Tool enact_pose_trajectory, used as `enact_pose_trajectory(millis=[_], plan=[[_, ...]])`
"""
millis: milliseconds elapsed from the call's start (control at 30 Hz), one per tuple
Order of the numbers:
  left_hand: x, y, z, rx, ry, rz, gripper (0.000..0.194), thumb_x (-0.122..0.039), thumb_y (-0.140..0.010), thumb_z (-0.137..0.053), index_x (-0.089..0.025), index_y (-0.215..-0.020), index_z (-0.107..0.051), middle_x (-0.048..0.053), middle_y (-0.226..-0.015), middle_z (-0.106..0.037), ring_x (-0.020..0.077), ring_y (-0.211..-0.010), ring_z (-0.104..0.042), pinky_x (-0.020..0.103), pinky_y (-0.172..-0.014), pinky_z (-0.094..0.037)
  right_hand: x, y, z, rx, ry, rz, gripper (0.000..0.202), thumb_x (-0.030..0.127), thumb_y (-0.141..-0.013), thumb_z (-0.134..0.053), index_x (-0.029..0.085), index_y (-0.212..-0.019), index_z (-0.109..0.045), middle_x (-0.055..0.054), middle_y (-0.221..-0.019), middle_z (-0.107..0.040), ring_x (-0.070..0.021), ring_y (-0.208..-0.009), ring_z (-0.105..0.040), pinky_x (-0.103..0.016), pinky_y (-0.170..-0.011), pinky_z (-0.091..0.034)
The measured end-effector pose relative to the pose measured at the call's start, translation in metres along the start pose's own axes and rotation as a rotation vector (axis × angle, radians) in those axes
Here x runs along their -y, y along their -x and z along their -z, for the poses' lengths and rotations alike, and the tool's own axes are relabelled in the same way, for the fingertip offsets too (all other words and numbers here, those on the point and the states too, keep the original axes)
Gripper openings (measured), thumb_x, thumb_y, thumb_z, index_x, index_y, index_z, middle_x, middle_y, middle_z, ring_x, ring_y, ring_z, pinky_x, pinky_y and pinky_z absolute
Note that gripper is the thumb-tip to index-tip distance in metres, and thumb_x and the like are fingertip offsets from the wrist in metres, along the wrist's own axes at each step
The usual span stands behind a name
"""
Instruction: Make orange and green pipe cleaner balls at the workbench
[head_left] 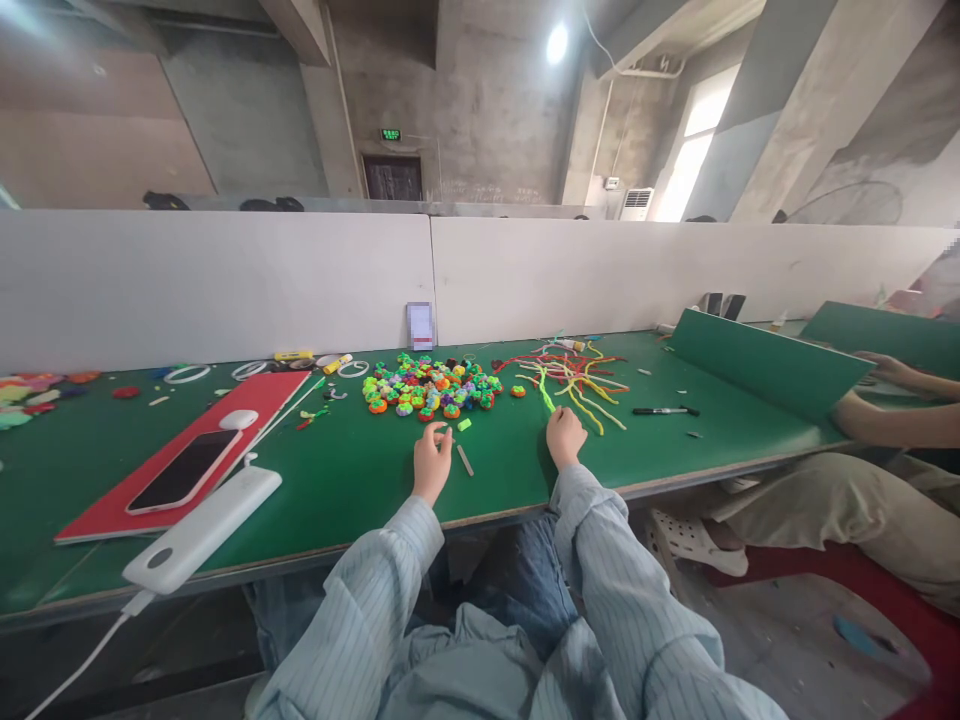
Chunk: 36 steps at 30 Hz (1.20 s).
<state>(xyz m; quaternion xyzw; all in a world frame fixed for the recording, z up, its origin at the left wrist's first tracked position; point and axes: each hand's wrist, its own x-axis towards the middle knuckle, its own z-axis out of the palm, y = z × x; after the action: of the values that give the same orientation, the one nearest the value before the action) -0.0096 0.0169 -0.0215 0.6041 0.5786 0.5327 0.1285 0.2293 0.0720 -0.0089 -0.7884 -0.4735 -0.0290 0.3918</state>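
My right hand [565, 438] is closed on a bright green pipe cleaner [545, 388], at the near side of a loose pile of red, yellow and pale pipe cleaners [589, 385]. My left hand [432, 465] hovers over the table edge with its fingers curled and thumb and finger tips close together; whatever may be between them is too small to make out. Just right of it lie a small yellow-green block [464, 425] and a thin pale stick [466, 460]. Beyond my hands is a heap of small colourful fuzzy pieces [427, 388], with one orange piece [518, 391] apart.
At left, a red folder [270, 400] carries a phone [184, 470], beside a white power strip [202, 530]. A black pen [665, 411] lies right of the pipe cleaners. A smartphone [420, 326] leans on the white partition [562, 280]. A green divider [772, 362] separates a co-worker's arms [900, 410].
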Motion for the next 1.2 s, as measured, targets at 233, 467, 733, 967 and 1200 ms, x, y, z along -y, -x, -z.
enact_pose_trajectory(millis=[233,467,733,967,1200], plan=[[0.001,0.001,-0.001,0.008,0.008,0.021,0.027,-0.038,-0.084,-0.044,-0.018,-0.099,-0.053,0.005,-0.069,-0.066,0.0207,-0.074,-0.062,0.034,-0.071,-0.046,-0.013,-0.006,0.006,-0.202,-0.213,-0.057,0.047,0.028,-0.091,-0.018,0.012,-0.075,-0.059,-0.012,-0.068,-0.065,-0.0196,-0.061,-0.058,-0.027,-0.056,-0.036],[-0.001,0.001,0.000,0.019,0.016,0.037,0.028,-0.038,-0.084,-0.043,-0.017,-0.099,-0.052,0.005,-0.069,-0.066,0.0204,-0.072,-0.062,0.033,-0.069,-0.046,-0.003,0.002,0.009,-0.261,-0.267,0.239,0.039,0.031,-0.092,-0.024,0.015,-0.081,-0.057,-0.011,-0.081,-0.059,-0.0202,-0.080,-0.053,-0.030,-0.073,-0.039],[-0.003,0.002,0.001,0.012,0.030,0.040,0.033,-0.038,-0.083,-0.045,-0.016,-0.107,-0.049,0.004,-0.069,-0.064,0.0195,-0.074,-0.061,0.034,-0.072,-0.046,0.009,0.020,0.018,-0.120,-0.202,0.560,0.026,0.025,-0.090,-0.038,0.017,-0.091,-0.063,-0.010,-0.092,-0.058,-0.0211,-0.088,-0.049,-0.033,-0.080,-0.035],[-0.027,0.013,0.011,-0.183,-0.060,-0.223,0.039,-0.027,-0.084,-0.047,-0.017,-0.121,-0.042,0.008,-0.091,-0.062,0.0202,-0.092,-0.057,0.038,-0.086,-0.042,0.012,0.056,0.034,-0.107,-0.251,0.748,0.025,0.023,-0.090,-0.040,0.018,-0.090,-0.064,-0.009,-0.088,-0.059,-0.0198,-0.084,-0.050,-0.033,-0.077,-0.038],[-0.053,0.066,0.055,-0.021,-0.393,-0.664,0.032,-0.021,-0.083,-0.051,-0.026,-0.115,-0.054,0.008,-0.118,-0.054,0.0248,-0.117,-0.043,0.044,-0.098,-0.030,0.024,0.120,0.059,0.108,-0.432,1.194,0.025,0.014,-0.090,-0.037,0.018,-0.095,-0.060,-0.008,-0.082,-0.062,-0.0184,-0.076,-0.051,-0.032,-0.069,-0.042]])
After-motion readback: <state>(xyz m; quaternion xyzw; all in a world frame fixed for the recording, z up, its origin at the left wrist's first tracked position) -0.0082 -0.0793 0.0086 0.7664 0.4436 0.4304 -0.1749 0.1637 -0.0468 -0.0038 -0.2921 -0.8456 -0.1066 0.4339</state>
